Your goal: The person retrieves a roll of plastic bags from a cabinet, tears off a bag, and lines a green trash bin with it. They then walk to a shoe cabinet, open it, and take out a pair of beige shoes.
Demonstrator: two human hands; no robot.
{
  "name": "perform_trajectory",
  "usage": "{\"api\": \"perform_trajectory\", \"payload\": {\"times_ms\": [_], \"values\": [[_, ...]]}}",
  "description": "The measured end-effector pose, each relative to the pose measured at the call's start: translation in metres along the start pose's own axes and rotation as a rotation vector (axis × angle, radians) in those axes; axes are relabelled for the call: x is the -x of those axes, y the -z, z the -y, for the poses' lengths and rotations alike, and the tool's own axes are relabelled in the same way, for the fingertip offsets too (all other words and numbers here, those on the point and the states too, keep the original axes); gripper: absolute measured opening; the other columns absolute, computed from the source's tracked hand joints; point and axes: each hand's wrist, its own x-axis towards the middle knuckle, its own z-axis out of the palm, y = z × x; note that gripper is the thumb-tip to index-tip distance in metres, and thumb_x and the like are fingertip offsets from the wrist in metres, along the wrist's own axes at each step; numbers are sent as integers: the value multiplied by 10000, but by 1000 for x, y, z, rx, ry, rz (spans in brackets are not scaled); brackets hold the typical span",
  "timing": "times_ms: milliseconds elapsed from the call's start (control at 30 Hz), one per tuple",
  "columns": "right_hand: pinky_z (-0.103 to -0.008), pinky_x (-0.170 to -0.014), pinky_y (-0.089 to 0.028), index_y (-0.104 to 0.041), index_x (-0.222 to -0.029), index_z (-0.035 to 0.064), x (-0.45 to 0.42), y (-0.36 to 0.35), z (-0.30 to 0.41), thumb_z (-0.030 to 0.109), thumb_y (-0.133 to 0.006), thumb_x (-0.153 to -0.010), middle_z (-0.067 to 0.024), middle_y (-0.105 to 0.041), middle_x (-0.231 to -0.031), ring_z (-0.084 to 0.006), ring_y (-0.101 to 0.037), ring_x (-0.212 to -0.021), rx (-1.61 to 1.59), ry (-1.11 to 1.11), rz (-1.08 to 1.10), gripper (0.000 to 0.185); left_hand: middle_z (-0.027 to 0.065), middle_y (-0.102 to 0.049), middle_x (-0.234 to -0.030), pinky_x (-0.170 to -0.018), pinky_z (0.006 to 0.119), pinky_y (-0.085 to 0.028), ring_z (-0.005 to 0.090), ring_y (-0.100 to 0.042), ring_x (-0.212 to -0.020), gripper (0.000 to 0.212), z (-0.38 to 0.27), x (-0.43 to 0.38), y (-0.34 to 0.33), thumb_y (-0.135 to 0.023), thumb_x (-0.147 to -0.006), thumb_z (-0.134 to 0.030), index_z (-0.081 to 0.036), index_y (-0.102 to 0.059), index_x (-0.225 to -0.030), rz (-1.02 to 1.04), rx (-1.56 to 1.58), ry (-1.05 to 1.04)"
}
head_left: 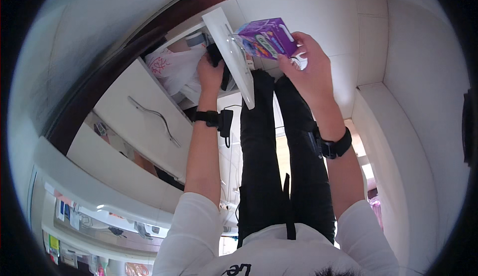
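Observation:
My right hand (310,65) grips the end of a purple printed cardboard box (267,38), held up just right of the front panel of an open white drawer (233,55). Inside that drawer, my left hand (211,70) is at a black object (214,54), with the fingers partly hidden; whether it grips the object cannot be told. A white plastic bag (175,66) with red writing lies beside the left hand. Behind it stands a container (196,40) with a pale lid.
A closed white drawer front with a curved metal handle (155,115) is left of the open drawer. A dark red-brown edge (108,85) curves above them. At lower left, shelves (112,216) hold small items. A white wall (422,51) rises on the right.

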Motion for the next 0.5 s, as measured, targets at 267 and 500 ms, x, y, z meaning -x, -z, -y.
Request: {"api": "perform_trajectory", "payload": {"times_ms": [267,500], "values": [[-319,-703,-484,-523,-1045,-1,22,-15,-6,209,-668,-683,-142,-593,-930,-234,-602,-768,26,-75,16,442,215,-580,-931,-825,418,-433,372,-551,-890,520,18,-12,-14,-739,-579,-203,45,-527,-985,-15,-225,-60],[-320,-700,-483,-529,-1020,-3,27,-11,-7,203,-667,-680,-143,-597,-901,-233,-600,-763,11,-90,11,421,194,-590,-938,-807,380,-436,341,-564,-892,418,20,1,-2,-683,-653,-131,9,-528,-1015,-82,164,-105]]}}
